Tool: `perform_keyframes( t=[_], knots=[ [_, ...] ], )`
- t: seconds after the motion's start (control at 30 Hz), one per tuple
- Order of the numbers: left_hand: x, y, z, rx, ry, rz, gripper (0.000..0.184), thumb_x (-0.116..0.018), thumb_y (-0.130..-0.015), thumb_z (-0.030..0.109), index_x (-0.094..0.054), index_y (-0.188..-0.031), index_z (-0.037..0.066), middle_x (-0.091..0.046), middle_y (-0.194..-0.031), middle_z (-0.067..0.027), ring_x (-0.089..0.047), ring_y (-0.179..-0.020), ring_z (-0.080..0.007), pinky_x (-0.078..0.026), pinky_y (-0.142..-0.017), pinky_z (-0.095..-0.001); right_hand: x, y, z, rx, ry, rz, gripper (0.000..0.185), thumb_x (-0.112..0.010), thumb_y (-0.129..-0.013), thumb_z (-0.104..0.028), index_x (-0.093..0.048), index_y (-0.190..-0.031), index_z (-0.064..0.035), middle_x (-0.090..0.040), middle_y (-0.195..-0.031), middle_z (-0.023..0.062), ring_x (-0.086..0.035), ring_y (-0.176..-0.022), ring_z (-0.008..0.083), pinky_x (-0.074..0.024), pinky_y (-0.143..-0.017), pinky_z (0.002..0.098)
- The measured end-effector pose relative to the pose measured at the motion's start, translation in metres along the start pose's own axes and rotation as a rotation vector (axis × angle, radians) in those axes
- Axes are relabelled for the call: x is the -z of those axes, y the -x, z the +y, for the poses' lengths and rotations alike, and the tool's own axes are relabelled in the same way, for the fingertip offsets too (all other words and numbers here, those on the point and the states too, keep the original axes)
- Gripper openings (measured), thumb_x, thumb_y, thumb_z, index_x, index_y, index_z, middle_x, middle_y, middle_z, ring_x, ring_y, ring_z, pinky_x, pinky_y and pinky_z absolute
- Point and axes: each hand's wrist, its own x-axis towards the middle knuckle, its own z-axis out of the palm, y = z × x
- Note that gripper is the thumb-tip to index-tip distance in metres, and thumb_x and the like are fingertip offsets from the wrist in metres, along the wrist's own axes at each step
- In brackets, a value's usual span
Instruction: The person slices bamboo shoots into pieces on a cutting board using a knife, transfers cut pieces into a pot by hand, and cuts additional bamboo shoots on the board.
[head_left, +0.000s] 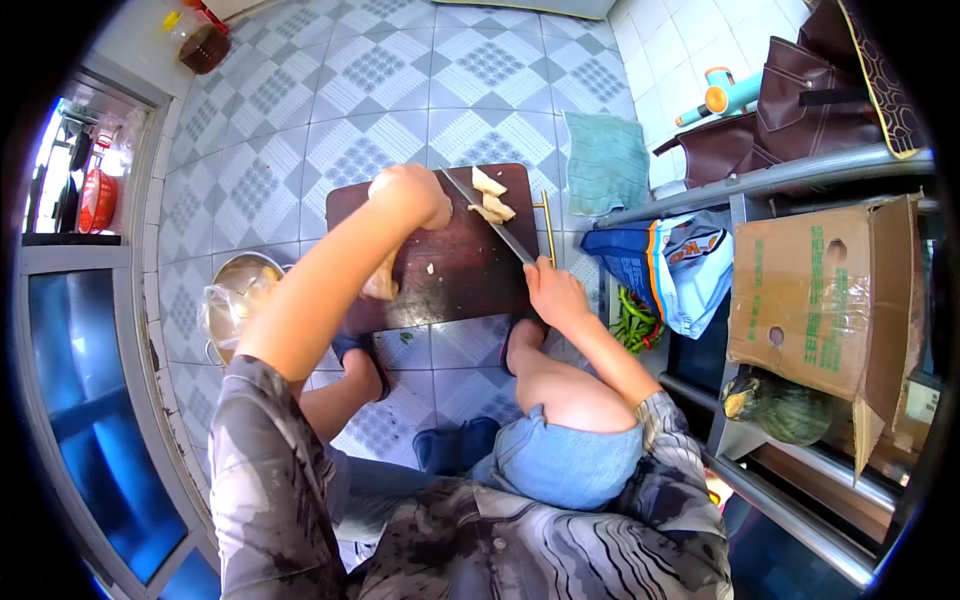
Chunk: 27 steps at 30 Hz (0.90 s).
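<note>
A long kitchen knife (506, 236) lies slanted across the dark wooden cutting board (455, 275), and my right hand (555, 292) is wrapped round its handle near the board's right edge. My left hand (412, 195) is closed over the board's far left part; whatever its fingers hold is hidden beneath it. Beside the blade, on its far right side, are several pale cut food pieces (492, 205). A larger pale piece of food (381, 278) shows partly under my left forearm. One small white scrap (430, 268) rests near the middle.
A metal pot (243, 268) with a plastic bag stands left of the board. To the right are a teal cloth (607, 163), green chillies (635, 322), a blue-and-white bag (680, 270) and a metal rack holding a cardboard box (800, 300) and a dark green melon (795, 408).
</note>
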Motion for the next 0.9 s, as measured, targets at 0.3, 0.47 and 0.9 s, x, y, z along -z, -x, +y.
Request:
perform_keyframes(
  t=[0.3, 0.47, 0.9],
  knots=[
    [0.002, 0.04, -0.036, -0.075, 0.176, 0.385, 0.046, -0.062, -0.071, 0.014, -0.042, -0.108, -0.005, -0.063, -0.1, -0.0222, -0.063, -0.096, -0.0323, -0.051, -0.081, -0.0365, 0.075, -0.013, -0.024, -0.197, -0.651, -0.523, 0.049, -0.029, -0.097, -0.044, -0.05, -0.086, -0.001, -0.046, -0.053, 0.0071, -0.041, -0.031, 0.0145, -0.0354, -0.027, 0.0306],
    [-0.051, 0.036, -0.046, -0.088, 0.135, 0.467, 0.043, -0.069, -0.068, 0.017, -0.05, -0.101, -0.003, -0.062, -0.098, -0.0197, -0.064, -0.09, -0.0343, -0.052, -0.077, -0.0403, 0.142, -0.003, -0.047, -0.115, -0.611, -0.362, 0.054, -0.028, -0.097, -0.046, -0.05, -0.083, 0.0019, -0.046, -0.05, 0.007, -0.044, -0.032, 0.0168, -0.0393, -0.031, 0.0331],
    [-0.17, 0.074, 0.074, -0.27, 0.156, 0.55, 0.027, -0.06, -0.079, 0.012, -0.044, -0.1, 0.004, -0.055, -0.098, -0.0153, -0.063, -0.088, -0.0293, -0.055, -0.073, -0.0361, 0.226, 0.091, -0.114, 0.25, -0.517, 0.047, 0.045, -0.035, -0.097, -0.042, -0.051, -0.085, -0.001, -0.049, -0.055, 0.0069, -0.049, -0.043, 0.0156, -0.0394, -0.042, 0.031]
  ],
)
